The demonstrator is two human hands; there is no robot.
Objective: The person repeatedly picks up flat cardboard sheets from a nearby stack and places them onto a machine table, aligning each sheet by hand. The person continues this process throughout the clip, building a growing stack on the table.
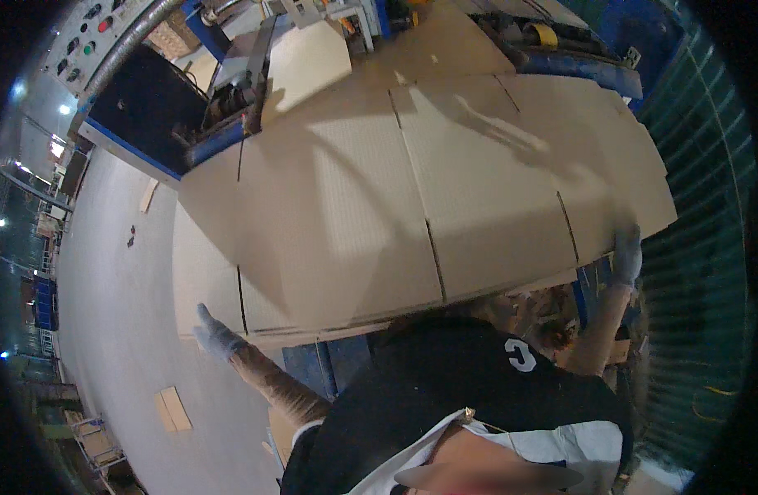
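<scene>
A large brown cardboard sheet (354, 206) lies in front of the person, spanning the space between the two hands and reaching far beyond both, toward the machine (135, 111). The left hand (219, 337), in a grey glove, is at the sheet's near left corner, with a finger stretched forward along it; the sheet extends ahead of this hand and to its right. The right hand (626, 254), also gloved, is at the near edge toward the right end, so most of the sheet lies to its left. It sits farther forward than the left hand.

Whether either hand grips the sheet or only rests against it, I cannot tell: the right fingers are blurred and the left ones merge into a grey shape, with no thumb plain to see. The near edge shows more than one layer, but how many sheets are stacked is unclear. What bears them is mostly hidden beneath. A darker board (445, 41) at the far side is partly covered. The control panel (90, 41) is cut off by the dark fisheye rim, and the black shirt (445, 363) hides the ground below.
</scene>
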